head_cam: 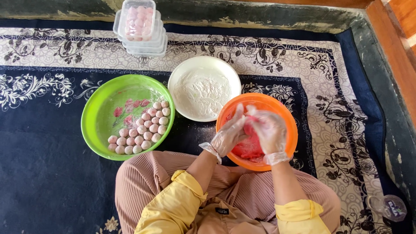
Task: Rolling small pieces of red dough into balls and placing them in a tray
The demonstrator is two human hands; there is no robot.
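Two hands in thin clear plastic gloves, the left hand (231,133) and the right hand (269,130), are cupped together around a lump of pink dough (250,128) over the round orange plastic bowl (284,113), beside the white flour bowl (203,93) and the green bowl (97,113) of small pink balls (141,132).

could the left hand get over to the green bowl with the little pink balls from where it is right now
Probably yes. The left hand is over the orange bowl, and the green bowl with the pink balls sits just to its left on the carpet, with nothing standing between them.
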